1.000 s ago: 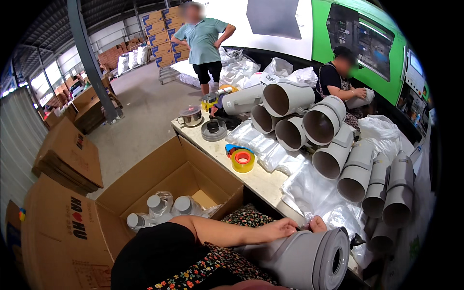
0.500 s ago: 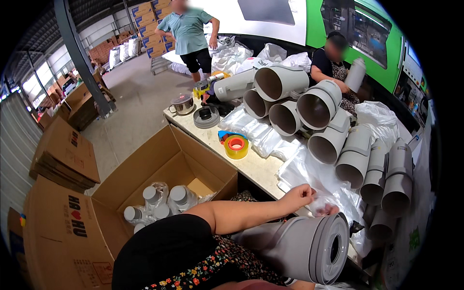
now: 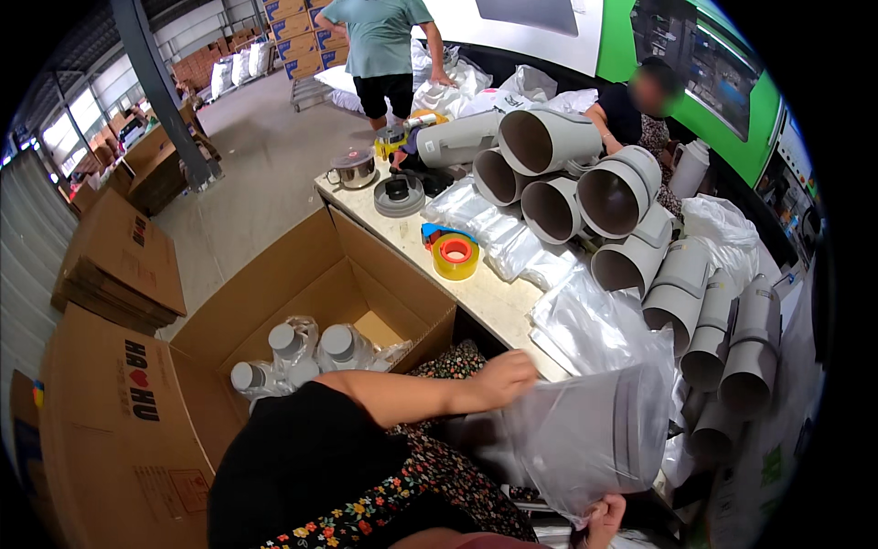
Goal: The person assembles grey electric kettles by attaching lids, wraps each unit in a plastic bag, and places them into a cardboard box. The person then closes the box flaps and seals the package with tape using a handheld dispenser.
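Observation:
In front of me lies a grey plastic pipe fitting [image 3: 482, 437], its wide end covered by a clear plastic bag [image 3: 594, 430]. My left hand [image 3: 508, 377] is closed on the bag's edge along the upper side of the fitting. At the lower right corner of the bag, my right hand [image 3: 604, 517] pinches the film. Beyond the covered end, a stack of flat clear bags [image 3: 590, 316] lies on the worktable. Film hides most of the fitting's round end face.
An open carton [image 3: 274, 265] on the left holds several bagged grey fittings [image 3: 338, 342]. Yellow tape [image 3: 455, 266] lies on the worktable [image 3: 389, 242]. Grey pipes [image 3: 617, 197] are piled behind. One person [image 3: 380, 46] stands at the back; another [image 3: 631, 110] sits by the green machine.
The clear bag now covers the fitting's wide end, which was bare before. My left hand has moved left along it, and my right hand has come into view below, holding the film.

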Demonstrator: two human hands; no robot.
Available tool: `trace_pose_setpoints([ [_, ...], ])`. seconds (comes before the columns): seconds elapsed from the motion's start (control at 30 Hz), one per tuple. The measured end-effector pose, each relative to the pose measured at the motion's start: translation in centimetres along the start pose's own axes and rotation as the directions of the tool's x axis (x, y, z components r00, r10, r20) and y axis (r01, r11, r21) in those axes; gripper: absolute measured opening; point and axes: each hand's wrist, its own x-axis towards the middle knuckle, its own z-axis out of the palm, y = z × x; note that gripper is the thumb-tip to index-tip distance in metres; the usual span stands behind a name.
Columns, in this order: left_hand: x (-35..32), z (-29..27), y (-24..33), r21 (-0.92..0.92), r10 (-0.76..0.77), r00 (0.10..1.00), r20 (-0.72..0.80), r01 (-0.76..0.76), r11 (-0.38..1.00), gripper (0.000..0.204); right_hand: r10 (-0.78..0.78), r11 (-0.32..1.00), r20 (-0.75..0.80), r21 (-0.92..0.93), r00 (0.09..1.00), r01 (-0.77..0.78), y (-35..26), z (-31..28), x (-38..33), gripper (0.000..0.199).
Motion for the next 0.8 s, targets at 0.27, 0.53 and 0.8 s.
trace_pose_setpoints([
  [0.27, -11.2, -5.4, 0.1, 0.093, -0.195, 0.935, 0.295, 0.175, 0.98, 0.028, 0.272, 0.962, 0.312, -0.051, 0.91, -0.269, 3.8, 10.4, 0.9, 0.034],
  [0.53, -3.4, -2.9, 4.5, 0.069, -0.026, 0.972, 0.232, 0.01, 0.998, 0.063, 0.263, 0.965, 0.606, -0.182, 0.75, -0.191, 1.8, 20.0, 7.3, 0.038],
  [0.8, -4.9, 0.4, 3.2, 0.218, 0.015, 0.984, 0.179, -0.054, 0.974, 0.077, 0.526, 0.851, 0.608, -0.374, 0.595, -0.369, 4.6, 18.9, 5.8, 0.043],
])
